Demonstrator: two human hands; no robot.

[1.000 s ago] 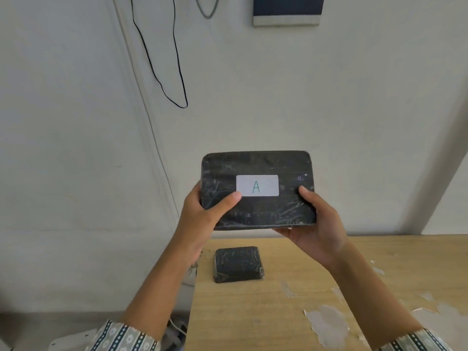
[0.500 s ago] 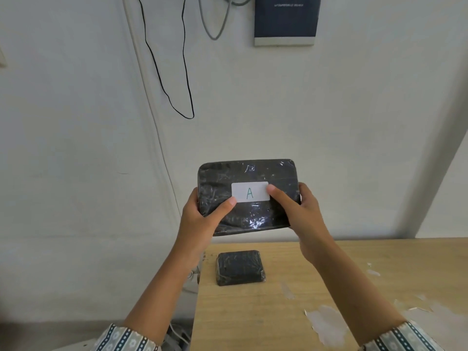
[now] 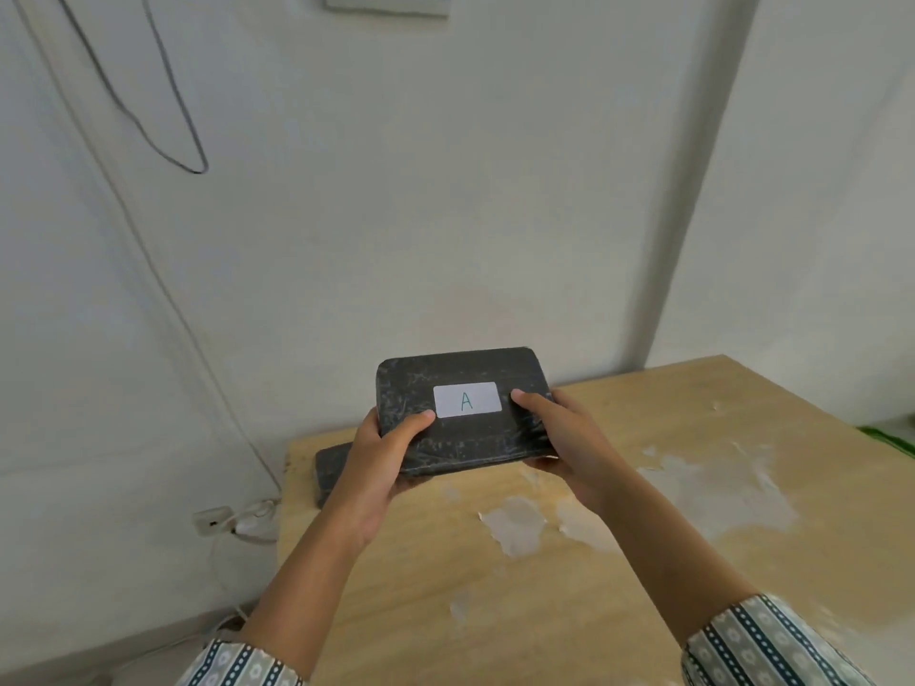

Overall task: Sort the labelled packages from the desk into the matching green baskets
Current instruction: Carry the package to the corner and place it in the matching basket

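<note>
Both hands, left hand and right hand, grip a black plastic-wrapped package labelled "A", fingers closed round its ends, above the wooden table near its far left corner; bare tabletop lies rightward.

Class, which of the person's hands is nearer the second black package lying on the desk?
Left. The left hand overlaps the second package; the right hand is farther right.

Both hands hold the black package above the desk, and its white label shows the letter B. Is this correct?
Not quite. The head view shows the white label reads A, not B. The rest stands: the left hand and right hand both hold the black package above the desk.
</note>
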